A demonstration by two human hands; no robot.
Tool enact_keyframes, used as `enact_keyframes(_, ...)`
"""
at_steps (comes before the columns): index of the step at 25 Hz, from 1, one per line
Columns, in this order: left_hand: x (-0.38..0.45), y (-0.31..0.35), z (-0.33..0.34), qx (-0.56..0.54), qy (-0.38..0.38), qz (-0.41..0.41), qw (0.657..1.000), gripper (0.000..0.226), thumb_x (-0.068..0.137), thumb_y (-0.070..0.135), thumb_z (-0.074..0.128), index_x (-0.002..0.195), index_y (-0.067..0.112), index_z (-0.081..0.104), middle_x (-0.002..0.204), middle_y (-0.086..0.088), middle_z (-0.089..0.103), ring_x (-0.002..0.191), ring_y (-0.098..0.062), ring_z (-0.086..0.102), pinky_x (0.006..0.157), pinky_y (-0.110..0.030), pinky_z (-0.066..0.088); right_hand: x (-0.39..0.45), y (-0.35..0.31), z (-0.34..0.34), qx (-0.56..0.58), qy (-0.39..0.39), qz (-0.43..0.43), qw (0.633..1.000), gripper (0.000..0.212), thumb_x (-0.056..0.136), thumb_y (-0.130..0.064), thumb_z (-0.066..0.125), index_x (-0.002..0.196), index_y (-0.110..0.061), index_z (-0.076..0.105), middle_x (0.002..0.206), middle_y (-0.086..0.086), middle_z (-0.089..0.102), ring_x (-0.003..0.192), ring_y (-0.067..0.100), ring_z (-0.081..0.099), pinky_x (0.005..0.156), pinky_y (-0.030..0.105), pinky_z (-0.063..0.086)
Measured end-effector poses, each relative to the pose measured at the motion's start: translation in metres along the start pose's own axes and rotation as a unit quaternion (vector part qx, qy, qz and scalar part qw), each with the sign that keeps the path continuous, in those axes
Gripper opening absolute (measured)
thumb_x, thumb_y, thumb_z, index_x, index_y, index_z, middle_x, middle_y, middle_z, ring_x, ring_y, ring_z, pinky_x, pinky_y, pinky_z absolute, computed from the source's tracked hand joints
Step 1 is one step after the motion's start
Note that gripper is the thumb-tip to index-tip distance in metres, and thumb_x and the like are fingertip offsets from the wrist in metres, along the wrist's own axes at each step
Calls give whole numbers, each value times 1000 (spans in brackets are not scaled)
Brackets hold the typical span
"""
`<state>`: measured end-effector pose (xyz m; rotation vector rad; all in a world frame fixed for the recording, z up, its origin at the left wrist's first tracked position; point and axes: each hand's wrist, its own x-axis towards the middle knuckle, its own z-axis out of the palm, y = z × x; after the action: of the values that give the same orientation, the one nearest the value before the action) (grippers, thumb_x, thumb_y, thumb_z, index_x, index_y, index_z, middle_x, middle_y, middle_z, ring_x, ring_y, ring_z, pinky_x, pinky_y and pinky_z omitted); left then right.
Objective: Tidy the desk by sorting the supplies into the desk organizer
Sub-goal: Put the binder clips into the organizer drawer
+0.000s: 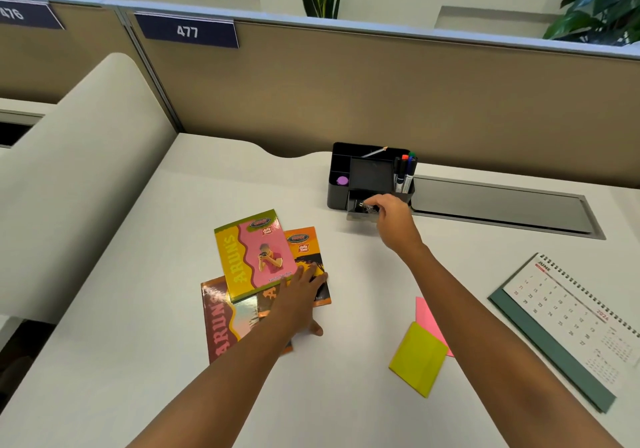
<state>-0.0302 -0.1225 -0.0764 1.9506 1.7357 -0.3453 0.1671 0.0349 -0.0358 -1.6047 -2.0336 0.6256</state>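
A black desk organizer stands at the back of the desk with its small front drawer pulled out. Markers stand in its right slot, a pencil leans at the back, and a purple item lies in the left compartment. My right hand is at the open drawer, fingers pinched on small shiny metal clips. My left hand lies flat, fingers spread, on a loose pile of three notebooks. Yellow and pink sticky-note pads lie at the front right.
A desk calendar lies flat at the right edge. A grey cable-tray lid is set into the desk right of the organizer. A tan partition wall closes the back, a curved beige divider the left.
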Motion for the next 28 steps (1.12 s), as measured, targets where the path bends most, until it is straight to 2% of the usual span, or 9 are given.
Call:
enact_keyframes(3,0,0,0,-5,0,-2,1000,117,67,47,85,156,27,12,165,-1,2,152,-30,1,118,-57,17,-6,-2,7,-52,-27,-48,997,47,89,16,45,122,-11,68,125,8,63,121,27,50,103,40,44)
enact_keyframes(6,-1,0,-2,-10,-2,-2,1000,117,67,47,85,156,27,12,165,-1,1,153,-30,0,118,-58,15,-5,-4,11,-110,-52,-72,990,45,94,7,44,127,-17,64,131,3,60,126,24,45,102,37,35)
enact_keyframes(9,-2,0,-1,-12,-1,-2,1000,116,68,47,85,156,27,12,165,-1,1,153,-30,0,118,-57,15,1,-3,12,-145,-47,-74,986,40,99,-5,41,133,-18,59,136,1,58,128,23,42,102,39,33)
enact_keyframes(13,-1,0,-1,-12,-3,-3,1000,117,68,47,85,156,27,11,166,0,0,153,-29,-1,119,-57,14,3,2,12,-131,-25,-44,990,37,101,-16,42,136,-15,56,138,3,57,131,24,41,104,40,35)
enact_keyframes(16,0,0,-3,-11,-6,-3,1000,117,68,47,84,156,27,10,166,0,-1,153,-29,-2,119,-56,13,-6,7,14,-72,24,-36,996,37,94,-22,59,131,-16,58,131,3,59,126,24,46,106,43,40)
enact_keyframes(20,0,1,-2,-14,-7,-4,1000,117,68,46,85,156,28,10,166,0,-2,153,-29,-2,119,-57,13,-12,11,14,-66,64,-23,995,63,80,-35,76,135,-17,51,136,5,52,127,24,44,105,40,37)
enact_keyframes(25,0,0,-2,-15,-12,-5,1000,118,68,46,85,156,28,9,166,0,-3,153,-29,-4,119,-57,12,8,8,5,-96,73,-25,992,68,79,-39,78,136,-18,49,135,3,52,127,24,44,105,40,35)
enact_keyframes(28,0,0,-2,-15,-12,-4,1000,117,69,46,85,156,28,8,166,0,-3,153,-29,-4,119,-57,11,21,12,5,-102,56,-32,993,56,84,-38,74,132,-18,55,131,2,57,127,24,46,107,41,32)
